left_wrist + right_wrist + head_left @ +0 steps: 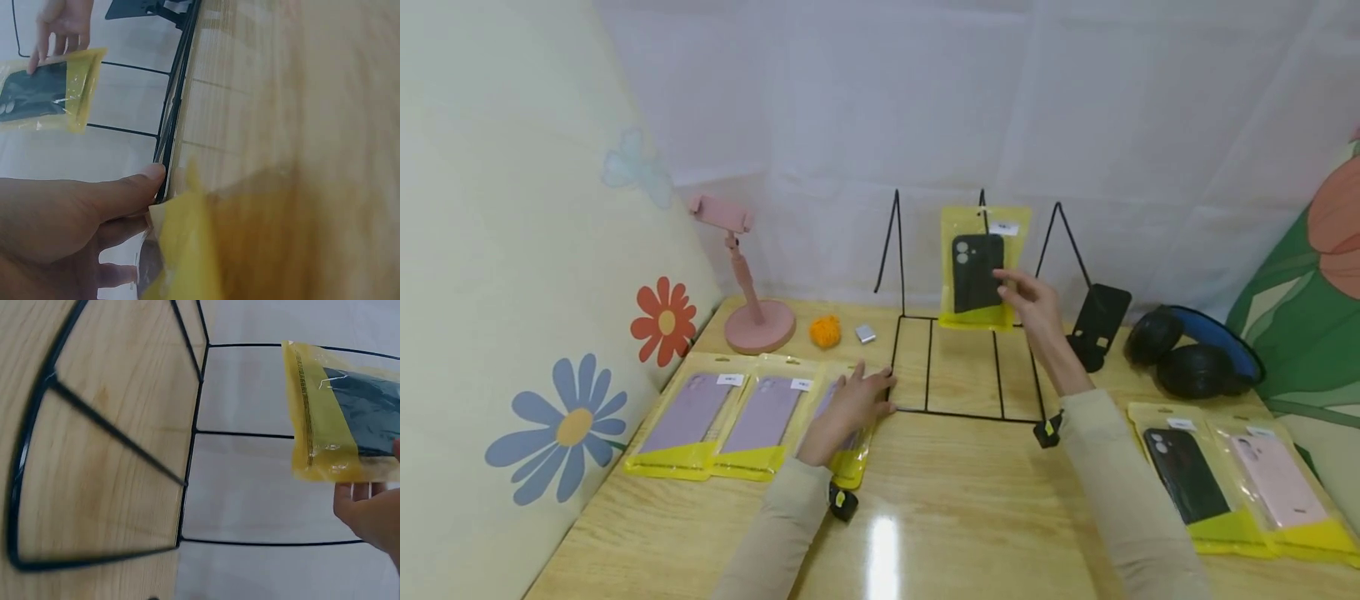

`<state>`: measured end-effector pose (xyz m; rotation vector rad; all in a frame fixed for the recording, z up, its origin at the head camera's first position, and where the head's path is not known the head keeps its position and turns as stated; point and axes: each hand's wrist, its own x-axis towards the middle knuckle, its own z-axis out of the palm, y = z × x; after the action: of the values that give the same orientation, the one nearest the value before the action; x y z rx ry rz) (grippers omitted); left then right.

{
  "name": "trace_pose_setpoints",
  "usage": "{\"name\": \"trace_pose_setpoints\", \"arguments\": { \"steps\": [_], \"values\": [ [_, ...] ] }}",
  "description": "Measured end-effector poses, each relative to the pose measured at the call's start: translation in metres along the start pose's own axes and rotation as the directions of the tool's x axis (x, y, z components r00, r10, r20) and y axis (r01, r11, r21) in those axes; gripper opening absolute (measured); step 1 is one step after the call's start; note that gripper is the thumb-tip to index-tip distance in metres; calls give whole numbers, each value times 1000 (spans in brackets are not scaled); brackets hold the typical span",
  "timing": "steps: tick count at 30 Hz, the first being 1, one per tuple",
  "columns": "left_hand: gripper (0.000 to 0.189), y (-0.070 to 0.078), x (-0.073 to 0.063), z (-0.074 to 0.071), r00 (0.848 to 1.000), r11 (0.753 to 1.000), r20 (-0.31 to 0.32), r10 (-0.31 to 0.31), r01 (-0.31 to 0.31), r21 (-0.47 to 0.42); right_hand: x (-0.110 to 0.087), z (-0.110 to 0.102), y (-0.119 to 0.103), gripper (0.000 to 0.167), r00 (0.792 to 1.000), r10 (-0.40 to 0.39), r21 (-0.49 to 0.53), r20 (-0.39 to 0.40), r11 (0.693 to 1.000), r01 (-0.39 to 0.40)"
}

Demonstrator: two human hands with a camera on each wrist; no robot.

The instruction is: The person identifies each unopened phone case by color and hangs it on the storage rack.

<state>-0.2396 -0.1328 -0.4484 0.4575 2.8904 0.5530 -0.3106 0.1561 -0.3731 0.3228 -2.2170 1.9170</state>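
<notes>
A clear-and-yellow packet with a black phone case [973, 287] hangs upright at the middle hook of a black wire display rack [928, 367]. My right hand [1036, 304] grips its right edge, fingers to both sides of the packet, as the right wrist view also shows. Down at the rack's front left corner, my left hand [853, 408] holds the base wire, its thumb [134, 190] on the wire in the left wrist view. Under that hand lies a packet with a purple phone case [852, 454], partly hidden by it.
Two more purple-case packets [760, 417] lie at left. At right are packets with a black case [1187, 475] and a pink case [1281, 483]. Behind stand a pink phone stand [760, 325], an orange ball [825, 332], a black phone stand [1101, 317] and headphones [1195, 371].
</notes>
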Motion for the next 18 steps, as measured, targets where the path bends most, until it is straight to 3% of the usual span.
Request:
{"name": "trace_pose_setpoints", "arguments": {
  "steps": [2,5,8,11,14,18],
  "values": [
    [50,0,0,0,1000,1000,-1,3,-3,3,-6,-6,3,34,1000,14,-51,4,999,-14],
    [50,0,1,1,1000,1000,0,7,-7,4,-23,-22,8,34,1000,10,-205,16,979,-7],
    [50,0,1,1,1000,1000,2,10,-10,1,-46,-43,15,29,998,-38,-377,47,925,53],
    [50,-1,1,1,1000,1000,3,17,-17,6,-72,-71,19,28,992,-30,-513,124,853,90],
    [50,-3,1,0,1000,1000,1,15,-15,13,-99,-104,18,34,979,80,-637,188,768,60],
    [50,-5,2,-1,1000,1000,-4,16,-16,18,-132,-149,22,52,939,303,-802,162,595,-54]
  ]
}}
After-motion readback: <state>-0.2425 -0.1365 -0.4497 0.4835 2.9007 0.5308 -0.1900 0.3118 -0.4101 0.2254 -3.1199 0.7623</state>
